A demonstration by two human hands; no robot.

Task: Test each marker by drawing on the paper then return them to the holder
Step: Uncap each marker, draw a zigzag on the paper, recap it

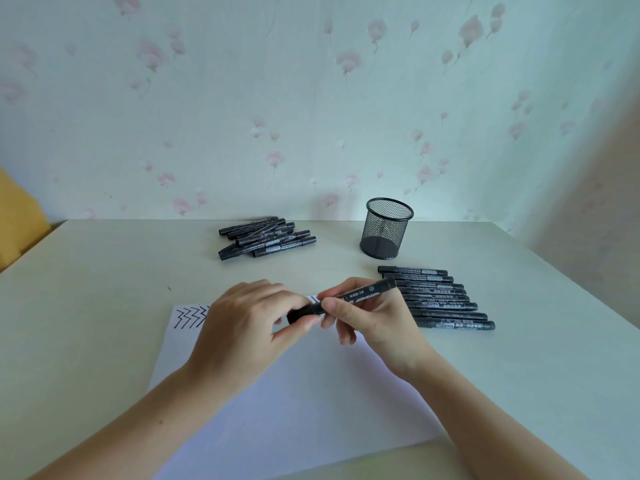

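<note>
Now — black marker (353, 295) | white lettering | both hands grip it

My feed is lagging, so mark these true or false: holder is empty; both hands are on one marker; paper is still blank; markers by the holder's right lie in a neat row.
1. The holder is empty. True.
2. Both the left hand and the right hand hold one marker. True.
3. The paper is blank. False: zigzag lines mark its far left corner.
4. The row is neat. True.
5. The pile is in the holder. False: it lies on the table.
</note>
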